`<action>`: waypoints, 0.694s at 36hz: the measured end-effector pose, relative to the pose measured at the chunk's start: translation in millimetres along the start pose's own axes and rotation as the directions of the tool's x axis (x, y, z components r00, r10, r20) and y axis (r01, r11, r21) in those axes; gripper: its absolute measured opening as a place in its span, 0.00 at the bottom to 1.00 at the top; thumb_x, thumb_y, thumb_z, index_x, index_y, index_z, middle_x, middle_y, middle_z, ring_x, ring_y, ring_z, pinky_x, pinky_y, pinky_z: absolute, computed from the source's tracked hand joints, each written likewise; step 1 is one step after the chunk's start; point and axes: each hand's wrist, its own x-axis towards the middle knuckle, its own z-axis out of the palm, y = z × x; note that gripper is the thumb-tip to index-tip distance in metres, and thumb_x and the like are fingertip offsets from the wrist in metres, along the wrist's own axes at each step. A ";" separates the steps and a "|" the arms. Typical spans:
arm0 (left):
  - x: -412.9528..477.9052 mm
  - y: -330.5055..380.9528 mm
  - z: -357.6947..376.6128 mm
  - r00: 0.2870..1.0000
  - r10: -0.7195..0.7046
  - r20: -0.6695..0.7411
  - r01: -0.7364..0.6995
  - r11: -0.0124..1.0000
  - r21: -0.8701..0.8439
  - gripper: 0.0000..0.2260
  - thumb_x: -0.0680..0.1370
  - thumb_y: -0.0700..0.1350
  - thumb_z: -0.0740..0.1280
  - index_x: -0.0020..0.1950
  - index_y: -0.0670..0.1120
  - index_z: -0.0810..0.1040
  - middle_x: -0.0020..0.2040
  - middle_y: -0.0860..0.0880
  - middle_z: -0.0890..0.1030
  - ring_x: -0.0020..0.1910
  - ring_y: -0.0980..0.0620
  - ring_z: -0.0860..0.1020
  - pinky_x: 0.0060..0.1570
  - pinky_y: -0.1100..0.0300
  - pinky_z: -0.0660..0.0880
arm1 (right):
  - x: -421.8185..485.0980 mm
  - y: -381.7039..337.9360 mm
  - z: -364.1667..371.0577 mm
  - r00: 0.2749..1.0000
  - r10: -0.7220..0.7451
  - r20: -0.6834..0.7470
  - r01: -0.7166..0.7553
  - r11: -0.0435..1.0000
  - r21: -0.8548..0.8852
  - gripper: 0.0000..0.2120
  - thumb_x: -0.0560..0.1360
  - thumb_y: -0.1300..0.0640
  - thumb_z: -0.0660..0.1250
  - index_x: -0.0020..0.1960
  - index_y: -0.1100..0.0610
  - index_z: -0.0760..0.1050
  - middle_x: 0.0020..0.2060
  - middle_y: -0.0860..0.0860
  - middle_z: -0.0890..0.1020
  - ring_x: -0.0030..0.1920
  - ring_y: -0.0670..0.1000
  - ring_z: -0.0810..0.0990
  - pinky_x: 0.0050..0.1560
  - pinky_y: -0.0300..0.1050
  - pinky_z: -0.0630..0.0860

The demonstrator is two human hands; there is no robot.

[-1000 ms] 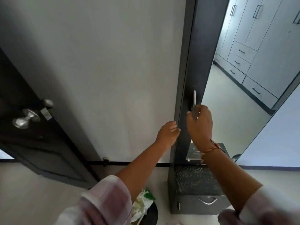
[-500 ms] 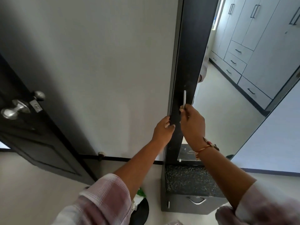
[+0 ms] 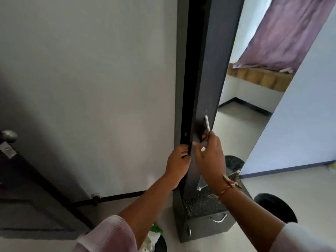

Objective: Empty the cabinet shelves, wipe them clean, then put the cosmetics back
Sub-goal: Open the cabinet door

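Note:
A tall, narrow dark cabinet (image 3: 181,70) stands against the grey wall, and its door (image 3: 214,51) carries a mirror (image 3: 254,99) on the front. The door stands ajar, with a black gap showing along its left edge. My right hand (image 3: 211,157) grips the lower end of the slim silver door handle (image 3: 207,122). My left hand (image 3: 179,162) curls around the door's left edge just below the gap. The shelves and cosmetics inside are hidden.
A low dark drawer unit (image 3: 209,224) with a speckled top and silver pull forms the cabinet's base. A dark room door (image 3: 27,188) with a metal knob stands open at the left. A bin with a bag (image 3: 154,240) sits on the floor near my left arm.
The cabinet door has swung outwards, so a dark gap has opened at its left edge. The mirror now reflects a purple curtain instead of wardrobes. Both hands stayed on the door.

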 end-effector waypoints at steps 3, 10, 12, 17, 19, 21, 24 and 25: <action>-12.4 -0.9 1.9 0.999 0.005 0.053 -0.004 1.000 -0.018 0.09 0.81 0.41 0.63 0.58 0.53 0.75 0.54 0.58 0.79 0.54 0.60 0.77 0.53 0.70 0.71 | -17.6 -3.3 -1.4 0.998 0.046 -0.036 -0.047 0.999 -0.017 0.31 0.76 0.49 0.68 0.73 0.54 0.58 0.62 0.51 0.71 0.60 0.50 0.73 0.59 0.44 0.76; -46.4 -1.5 7.9 0.983 0.085 0.163 -0.091 0.995 0.028 0.07 0.81 0.46 0.62 0.50 0.60 0.71 0.44 0.65 0.74 0.43 0.69 0.72 0.42 0.74 0.67 | -46.8 -11.0 -13.4 0.984 0.082 -0.155 -0.110 0.977 -0.182 0.46 0.75 0.45 0.70 0.79 0.55 0.43 0.72 0.56 0.61 0.71 0.57 0.66 0.68 0.51 0.71; -53.6 -2.1 11.2 0.973 0.108 0.206 -0.117 0.993 0.034 0.04 0.81 0.49 0.62 0.49 0.58 0.72 0.45 0.62 0.76 0.45 0.64 0.75 0.43 0.71 0.70 | -51.2 -9.7 -17.1 0.980 0.065 -0.187 -0.112 0.961 -0.252 0.46 0.75 0.46 0.69 0.79 0.56 0.42 0.74 0.57 0.58 0.74 0.57 0.61 0.71 0.53 0.68; -69.6 -0.7 20.0 0.938 0.133 0.319 -0.140 0.990 -0.003 0.03 0.80 0.46 0.64 0.50 0.55 0.75 0.46 0.59 0.78 0.48 0.61 0.77 0.44 0.70 0.71 | -56.1 -7.3 -35.9 0.976 0.007 -0.216 -0.100 0.900 -0.425 0.43 0.75 0.53 0.69 0.79 0.56 0.43 0.78 0.59 0.50 0.77 0.59 0.53 0.75 0.54 0.57; -74.6 -1.2 24.6 0.928 0.139 0.346 -0.146 0.989 -0.006 0.06 0.80 0.44 0.64 0.49 0.57 0.75 0.45 0.60 0.79 0.47 0.64 0.77 0.41 0.73 0.70 | -58.8 -5.0 -44.8 0.974 -0.016 -0.227 -0.101 0.864 -0.494 0.42 0.75 0.55 0.68 0.78 0.59 0.45 0.77 0.60 0.51 0.77 0.60 0.53 0.75 0.55 0.57; -78.3 -2.2 28.8 0.912 0.154 0.380 -0.165 0.986 -0.004 0.07 0.80 0.43 0.64 0.50 0.56 0.76 0.46 0.60 0.79 0.47 0.65 0.77 0.41 0.74 0.70 | -64.6 -1.7 -52.1 0.973 -0.031 -0.229 -0.104 0.825 -0.555 0.40 0.76 0.55 0.66 0.78 0.62 0.44 0.77 0.61 0.52 0.77 0.61 0.52 0.75 0.57 0.58; -80.8 -3.1 32.8 0.878 0.178 0.445 -0.191 0.981 -0.015 0.09 0.80 0.40 0.64 0.56 0.53 0.78 0.51 0.61 0.80 0.48 0.71 0.76 0.43 0.78 0.70 | -74.8 5.1 -63.5 0.971 -0.057 -0.232 -0.100 0.785 -0.611 0.40 0.77 0.53 0.65 0.78 0.62 0.43 0.77 0.61 0.51 0.78 0.61 0.51 0.75 0.59 0.56; -81.7 -2.3 33.5 0.862 0.184 0.473 -0.194 0.981 -0.029 0.10 0.80 0.39 0.63 0.58 0.52 0.78 0.53 0.61 0.80 0.50 0.73 0.76 0.44 0.79 0.70 | -78.1 7.7 -68.1 0.971 -0.071 -0.230 -0.093 0.770 -0.632 0.40 0.77 0.53 0.65 0.78 0.62 0.43 0.77 0.61 0.51 0.77 0.61 0.51 0.75 0.59 0.55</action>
